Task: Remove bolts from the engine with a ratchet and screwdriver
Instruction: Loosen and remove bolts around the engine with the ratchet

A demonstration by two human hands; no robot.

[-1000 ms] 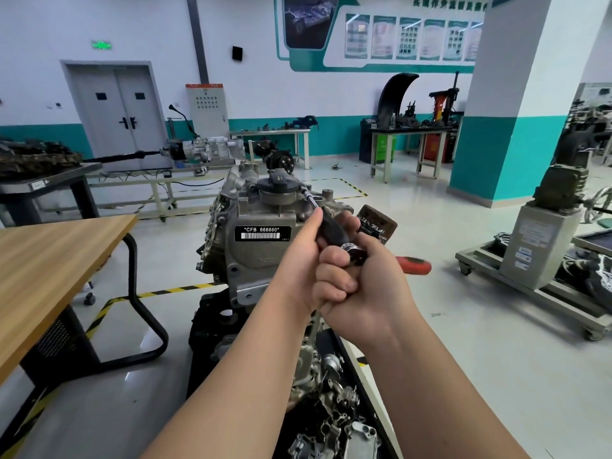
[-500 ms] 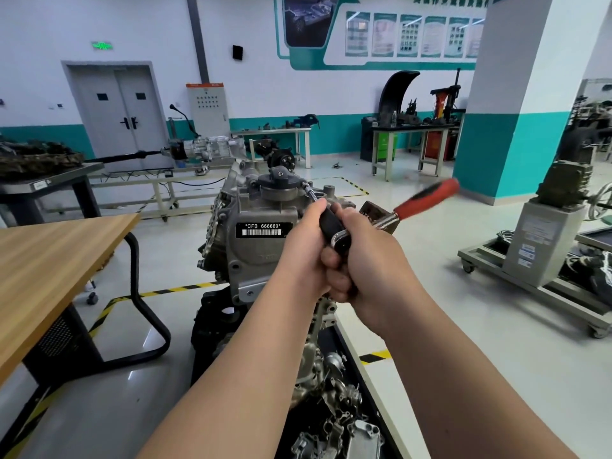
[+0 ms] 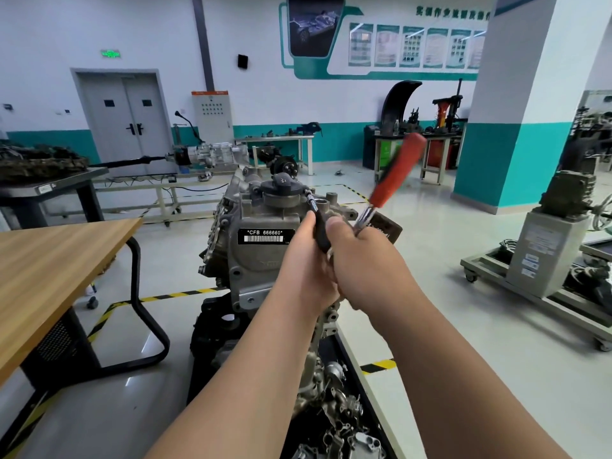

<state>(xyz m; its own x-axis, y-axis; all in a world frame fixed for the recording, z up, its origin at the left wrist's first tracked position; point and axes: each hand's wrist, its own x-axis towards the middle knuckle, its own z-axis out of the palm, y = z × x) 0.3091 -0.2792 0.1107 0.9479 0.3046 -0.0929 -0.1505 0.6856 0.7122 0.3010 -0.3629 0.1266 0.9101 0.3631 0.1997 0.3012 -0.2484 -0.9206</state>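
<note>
Engine (image 3: pixel 265 256) sits centre, near. It's heavy cast metal, so I'd judge it rigid and unlikely to shift under torque. Left hand (image 3: pixel 303 263) wraps the black screwdriver (image 3: pixel 320 228) handle, with the tip up on the top face just right of the filler cap (image 3: pixel 281 187). The bolt is too small to make out. Right hand (image 3: pixel 362 260) grips the ratchet (image 3: pixel 394 173) low by its head, red handle up-right and blurred. Steel shank is probably slick; the red grip further out should give better leverage.
</note>
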